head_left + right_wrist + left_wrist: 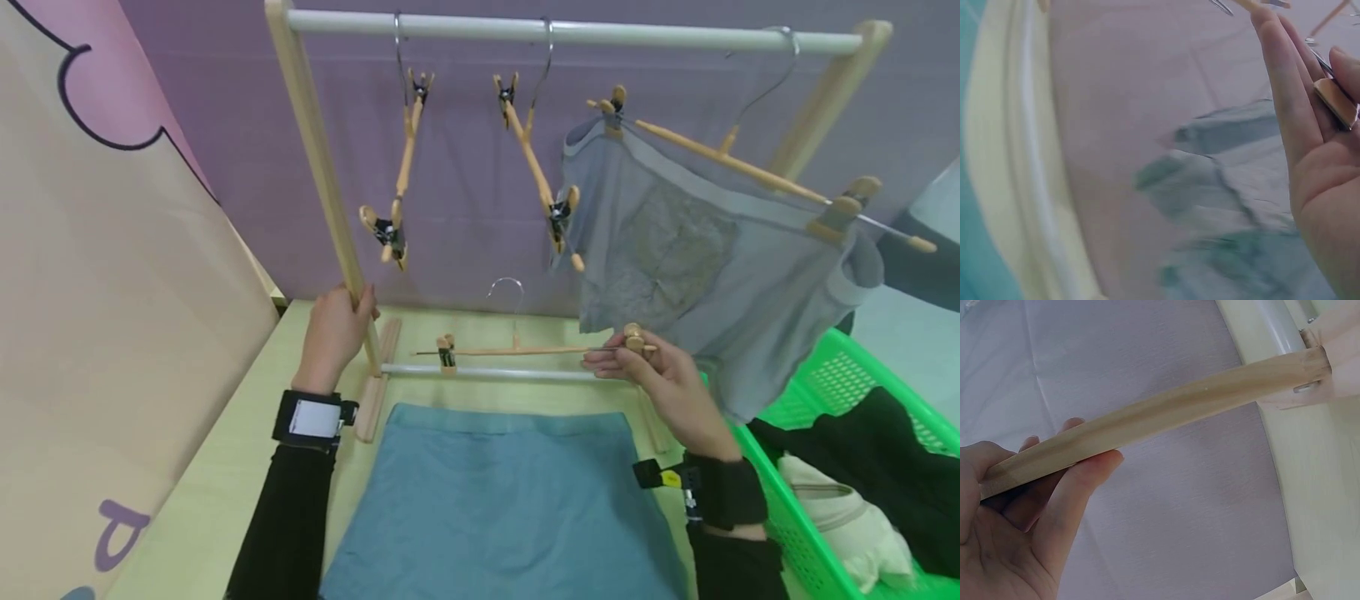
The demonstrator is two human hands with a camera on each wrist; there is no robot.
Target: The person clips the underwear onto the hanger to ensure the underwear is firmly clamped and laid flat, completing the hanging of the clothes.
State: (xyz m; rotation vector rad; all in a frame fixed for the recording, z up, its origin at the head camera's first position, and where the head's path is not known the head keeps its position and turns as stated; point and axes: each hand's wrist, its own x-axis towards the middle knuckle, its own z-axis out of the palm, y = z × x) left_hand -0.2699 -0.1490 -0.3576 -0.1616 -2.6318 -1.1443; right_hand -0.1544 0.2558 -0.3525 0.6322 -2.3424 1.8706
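Observation:
My left hand [333, 337] grips the left wooden post [318, 158] of a small clothes rack near its lower part, and in the left wrist view the fingers and thumb wrap round the post [1166, 415]. With my right hand [671, 383] I hold a wooden clip hanger [517, 351] by its right end, at the clip [634, 336]. The hanger is level, hook upward, in front of the rack's low bar. Below it a blue garment [510, 500] lies flat on the table, waistband toward the rack. The right wrist view shows the clip [1337, 103] against the fingers.
From the rack's top rail [472, 29] hang two bare clip hangers [408, 154] and, at the right, grey underpants [675, 242] clipped to a third. A green basket [780, 508] with black and white clothes stands at the right. A purple partition [465, 242] rises behind.

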